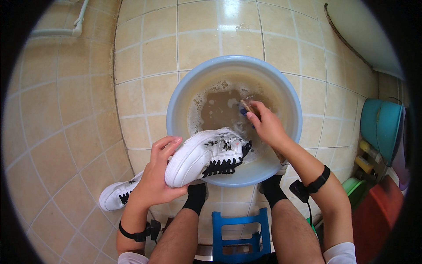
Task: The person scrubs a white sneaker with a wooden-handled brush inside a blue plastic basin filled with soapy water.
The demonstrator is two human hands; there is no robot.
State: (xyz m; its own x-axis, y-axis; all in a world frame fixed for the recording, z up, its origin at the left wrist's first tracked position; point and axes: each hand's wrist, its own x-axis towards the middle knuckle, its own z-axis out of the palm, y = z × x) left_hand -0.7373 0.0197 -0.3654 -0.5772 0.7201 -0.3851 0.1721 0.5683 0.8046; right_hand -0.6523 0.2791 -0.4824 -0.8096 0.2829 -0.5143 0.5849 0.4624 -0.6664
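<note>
My left hand (160, 171) is closed around the toe end of a white sneaker (189, 158) with black laces and dark marks on its side. The sneaker lies tilted across the near left rim of a light-blue basin (176, 94), its heel end over the water. Inside the basin is murky brown water (220, 110) with suds along its edges. Over that water my right hand (266, 125) grips a small brush (247, 105) with a wooden-looking back and some blue on it. Its lower part is partly hidden by the fingers and the water.
A second white sneaker (115, 196) lies on the tiled floor by the left wall. Between my legs is a blue plastic stool (217, 233). A teal tub (373, 123), yellow bottles (364, 164), a green basin (355, 189) and a red container (378, 215) stand on the right.
</note>
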